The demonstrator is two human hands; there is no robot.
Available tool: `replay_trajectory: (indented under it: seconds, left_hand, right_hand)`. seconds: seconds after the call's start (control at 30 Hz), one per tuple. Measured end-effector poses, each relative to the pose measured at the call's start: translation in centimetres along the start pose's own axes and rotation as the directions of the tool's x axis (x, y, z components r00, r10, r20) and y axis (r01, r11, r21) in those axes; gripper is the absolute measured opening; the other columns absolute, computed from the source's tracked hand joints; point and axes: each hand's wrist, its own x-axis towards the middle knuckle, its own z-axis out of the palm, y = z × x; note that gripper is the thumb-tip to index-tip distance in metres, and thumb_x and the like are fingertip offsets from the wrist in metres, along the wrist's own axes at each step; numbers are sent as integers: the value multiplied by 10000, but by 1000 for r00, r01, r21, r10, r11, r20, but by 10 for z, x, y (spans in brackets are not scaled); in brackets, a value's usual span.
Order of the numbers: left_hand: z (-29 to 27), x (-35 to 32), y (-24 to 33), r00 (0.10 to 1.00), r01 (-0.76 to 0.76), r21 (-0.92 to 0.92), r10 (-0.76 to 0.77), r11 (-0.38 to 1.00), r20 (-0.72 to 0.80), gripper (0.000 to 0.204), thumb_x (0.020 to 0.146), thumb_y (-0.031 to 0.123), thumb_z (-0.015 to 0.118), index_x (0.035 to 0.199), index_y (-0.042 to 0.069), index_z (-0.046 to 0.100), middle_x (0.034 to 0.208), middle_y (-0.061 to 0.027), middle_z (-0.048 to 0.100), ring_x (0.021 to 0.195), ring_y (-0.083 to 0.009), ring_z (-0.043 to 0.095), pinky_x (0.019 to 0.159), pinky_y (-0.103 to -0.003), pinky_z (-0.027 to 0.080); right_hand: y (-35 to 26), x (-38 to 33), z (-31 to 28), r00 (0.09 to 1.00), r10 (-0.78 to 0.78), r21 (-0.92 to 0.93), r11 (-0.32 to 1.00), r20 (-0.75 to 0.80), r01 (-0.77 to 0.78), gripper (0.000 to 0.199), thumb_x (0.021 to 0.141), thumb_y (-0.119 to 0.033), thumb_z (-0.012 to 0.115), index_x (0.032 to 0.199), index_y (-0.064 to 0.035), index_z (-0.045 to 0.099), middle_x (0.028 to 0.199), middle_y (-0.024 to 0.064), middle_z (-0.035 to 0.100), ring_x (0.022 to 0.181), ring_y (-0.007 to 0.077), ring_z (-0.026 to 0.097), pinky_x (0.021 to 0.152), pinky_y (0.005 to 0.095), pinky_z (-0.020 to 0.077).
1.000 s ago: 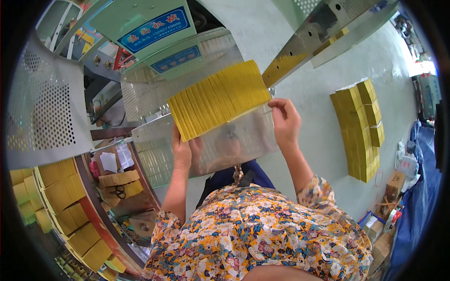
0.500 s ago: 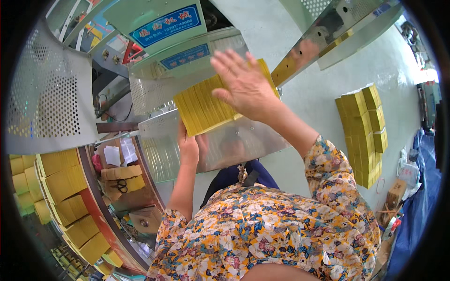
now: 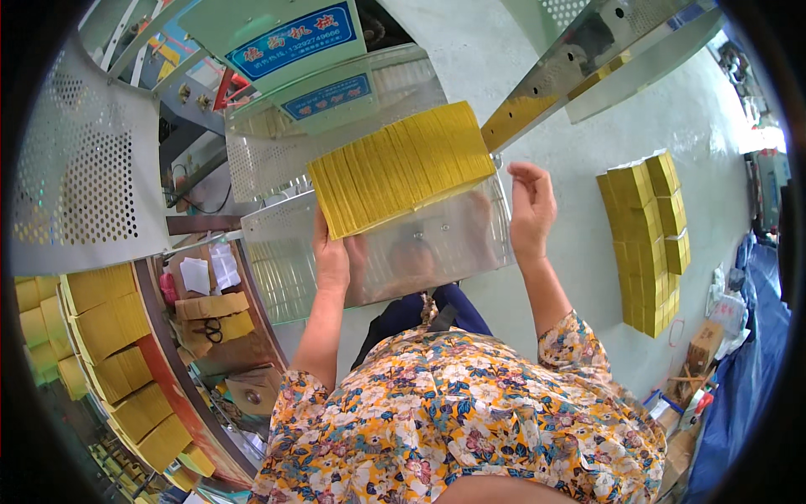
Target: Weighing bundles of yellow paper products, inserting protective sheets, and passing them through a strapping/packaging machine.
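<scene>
A long row of yellow paper bundles (image 3: 403,172), pressed side by side into one block, rests tilted on the shiny metal tray (image 3: 395,269) of a machine. My left hand (image 3: 332,262) grips the block's near left corner; the stack hides most of its fingers. To the right of the block, apart from it, is my right hand (image 3: 531,210). Its fingers are loosely bent and nothing is in them.
Perforated metal guards (image 3: 84,160) stand at the left, and a metal rail (image 3: 579,59) slants across the upper right. More yellow paper stacks (image 3: 642,244) sit on the floor at right. Scissors (image 3: 210,330) lie on a shelf at lower left, beside shelved yellow bundles (image 3: 126,374).
My right hand has come off the top of the yellow paper block and moved right and down, its fingers curling. My left hand stays at the block's left end.
</scene>
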Motion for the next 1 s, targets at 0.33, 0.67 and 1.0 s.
replay_trajectory:
  seconds: [0.33,0.67,1.0]
  left_hand:
    - [-1,7,-3,999,-5,-57,7,998,34,423,1034,203,417,1414,17,434,1389,-82,505,1259,-185,479,1080,-305,351]
    - [-42,-20,58,997,-13,28,10,1000,81,474,1046,362,341,1333,28,516,1288,-60,571,1136,-146,542,979,-303,410]
    - [-2,-20,49,952,181,377,-258,909,166,474,996,379,530,1255,-16,568,1175,-105,649,1071,-181,597,939,-308,448]
  right_hand:
    - [58,-11,31,871,404,240,849,279,-471,354,852,70,533,1188,-18,600,1057,52,646,1024,142,614,909,277,480]
    - [-42,0,6,841,269,-90,962,469,-257,366,794,-76,608,1153,-14,639,926,86,592,824,203,603,786,300,498]
    - [14,20,16,769,541,-60,829,339,-557,347,839,-172,647,1100,57,664,934,109,713,862,134,647,777,292,513]
